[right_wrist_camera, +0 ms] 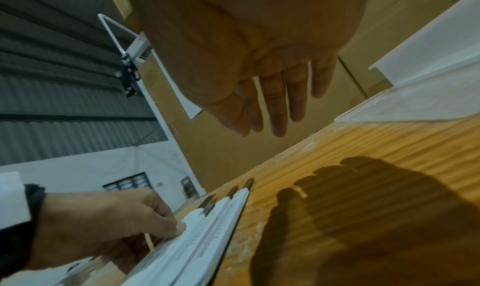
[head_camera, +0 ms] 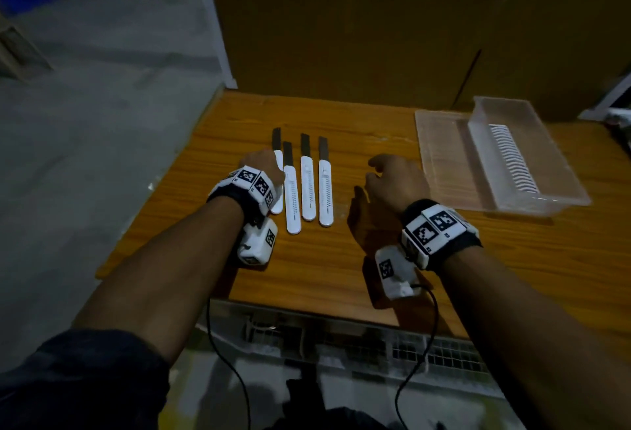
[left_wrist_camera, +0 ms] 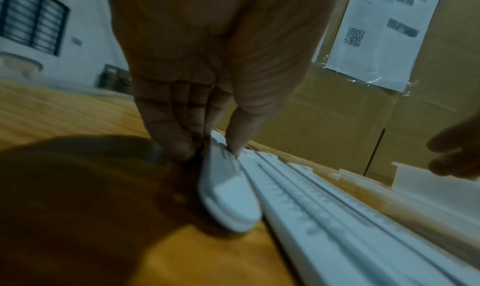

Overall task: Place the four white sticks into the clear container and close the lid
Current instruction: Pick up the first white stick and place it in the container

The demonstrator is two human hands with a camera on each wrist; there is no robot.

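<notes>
Four white sticks with dark tips lie side by side on the wooden table [head_camera: 341, 259]. My left hand [head_camera: 263, 165] is on the leftmost stick [head_camera: 279, 160]. In the left wrist view my thumb and fingers [left_wrist_camera: 235, 146] pinch that stick [left_wrist_camera: 228, 196] by its sides, and it looks slightly tipped against the second stick [head_camera: 292, 197]. The third stick [head_camera: 308, 190] and fourth stick [head_camera: 325, 194] lie untouched. My right hand [head_camera: 396, 177] hovers to the right of the sticks, fingers straight [right_wrist_camera: 278, 114] and holding nothing. The clear container [head_camera: 546, 156] stands at the right, its lid [head_camera: 440, 156] open flat on the table.
Cardboard panels [head_camera: 341, 37] with taped paper sheets wall the table's far side. A ribbed white insert [head_camera: 512, 160] lies inside the container. The table's left edge [head_camera: 164, 190] drops to a grey floor. Cables hang from both wrist cameras over the near edge.
</notes>
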